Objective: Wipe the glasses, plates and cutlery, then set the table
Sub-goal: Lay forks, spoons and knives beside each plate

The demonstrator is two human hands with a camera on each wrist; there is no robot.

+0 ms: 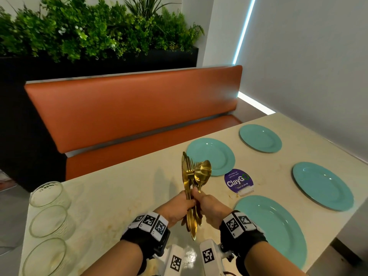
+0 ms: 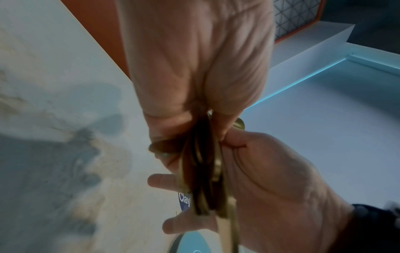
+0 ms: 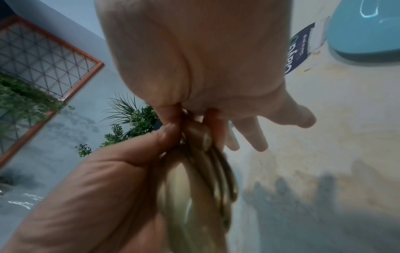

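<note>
On the cream desk (image 1: pixel 123 196), the left hand (image 1: pixel 178 208) is clenched round the gold cutlery (image 1: pixel 196 176), handles toward 6 o'clock, bowls and tines at 12. The right hand (image 1: pixel 211 209) pinches one handle with thumb and forefinger (other fingers spread). The nearest plate (image 1: pixel 278 232) lies at 4 o'clock, nearer the right hand.

You hold a bundle of gold cutlery (image 1: pixel 194 188) upright above the worktop (image 1: pixel 123 198), your left hand (image 1: pixel 178 208) wrapped round the handles and your right hand (image 1: pixel 212 211) gripping them just beside it. Spoon bowls and fork tines stand above your fingers (image 1: pixel 191 202). Four teal plates (image 1: pixel 322 186) lie on the right half of the worktop around a purple sticker (image 1: pixel 238 181). Three clear glasses (image 1: pixel 49 218) stand in a row along the left edge.
</note>
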